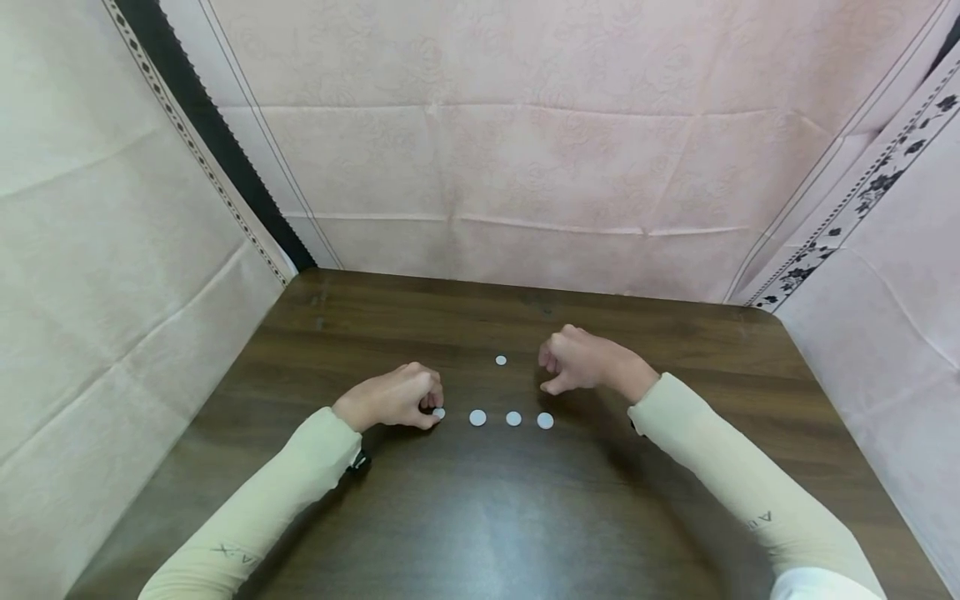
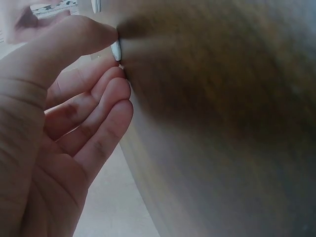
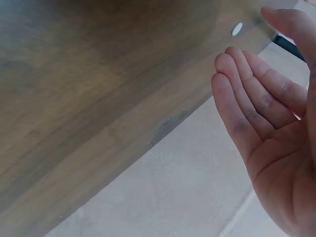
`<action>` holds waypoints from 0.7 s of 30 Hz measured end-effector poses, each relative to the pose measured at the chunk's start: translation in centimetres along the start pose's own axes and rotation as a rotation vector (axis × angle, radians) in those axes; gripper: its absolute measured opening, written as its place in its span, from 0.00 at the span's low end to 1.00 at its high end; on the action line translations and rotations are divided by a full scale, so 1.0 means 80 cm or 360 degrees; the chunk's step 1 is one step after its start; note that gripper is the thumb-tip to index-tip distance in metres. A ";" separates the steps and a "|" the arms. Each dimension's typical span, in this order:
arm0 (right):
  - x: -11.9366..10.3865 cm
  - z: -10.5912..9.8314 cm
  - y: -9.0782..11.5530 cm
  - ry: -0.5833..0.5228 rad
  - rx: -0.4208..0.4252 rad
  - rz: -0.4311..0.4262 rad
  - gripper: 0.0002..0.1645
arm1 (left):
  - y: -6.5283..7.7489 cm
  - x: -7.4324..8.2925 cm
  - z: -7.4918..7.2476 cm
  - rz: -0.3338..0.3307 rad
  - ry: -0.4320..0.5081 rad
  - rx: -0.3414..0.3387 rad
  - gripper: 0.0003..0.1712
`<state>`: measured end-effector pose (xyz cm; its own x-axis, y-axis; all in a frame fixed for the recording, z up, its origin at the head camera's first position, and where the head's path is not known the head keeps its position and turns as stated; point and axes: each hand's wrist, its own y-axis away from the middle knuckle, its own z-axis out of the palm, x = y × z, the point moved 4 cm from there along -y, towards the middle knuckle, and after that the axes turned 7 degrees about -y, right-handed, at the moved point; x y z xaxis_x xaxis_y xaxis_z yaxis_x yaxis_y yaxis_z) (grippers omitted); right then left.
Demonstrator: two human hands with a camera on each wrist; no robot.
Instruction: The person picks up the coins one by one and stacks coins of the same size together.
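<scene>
My left hand [image 1: 396, 395] pinches a small white disc [image 2: 116, 50] by its edges, thumb on one side and index finger on the other, down at the brown table. To its right lie three more white discs in a row: a larger disc [image 1: 477, 417], a smaller disc [image 1: 513, 418] and another larger disc [image 1: 545, 421]. Farther back, a single small white disc [image 1: 501, 360] lies between the two hands. Over the table to the right of that disc is my right hand [image 1: 587, 362], holding nothing, its fingers bent loosely and its thumb apart from them.
The dark wood-grain table [image 1: 480, 517] has rounded far corners. Pale patterned cloth [image 1: 525, 167] hangs behind it, with more light cloth at the left [image 1: 112, 292] and right sides. A dark gap [image 1: 225, 133] shows between cloths at the back left.
</scene>
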<state>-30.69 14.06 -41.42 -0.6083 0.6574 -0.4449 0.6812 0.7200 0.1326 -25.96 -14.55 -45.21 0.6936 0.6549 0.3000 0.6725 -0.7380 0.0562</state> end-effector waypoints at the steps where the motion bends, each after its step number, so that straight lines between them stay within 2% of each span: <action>1: 0.000 -0.001 -0.005 0.0001 0.0003 -0.0007 0.22 | -0.001 0.000 0.000 0.0000 -0.0002 0.0000 0.03; 10: -0.001 0.003 -0.054 0.0045 0.0030 -0.0082 0.21 | 0.000 -0.001 0.002 -0.0004 0.0023 -0.0015 0.04; 16: -0.002 0.006 -0.079 0.0028 0.0041 -0.0035 0.19 | -0.002 -0.002 0.002 -0.0007 0.0034 0.0001 0.04; 21: -0.001 0.016 -0.095 -0.0007 -0.0013 -0.0033 0.12 | -0.002 -0.004 0.002 -0.0010 0.0041 -0.0006 0.03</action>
<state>-35.32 8.26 -43.57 -0.6203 0.6415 -0.4513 0.6653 0.7351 0.1305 -26.22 -14.62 -45.51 0.6824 0.6553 0.3239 0.6759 -0.7344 0.0619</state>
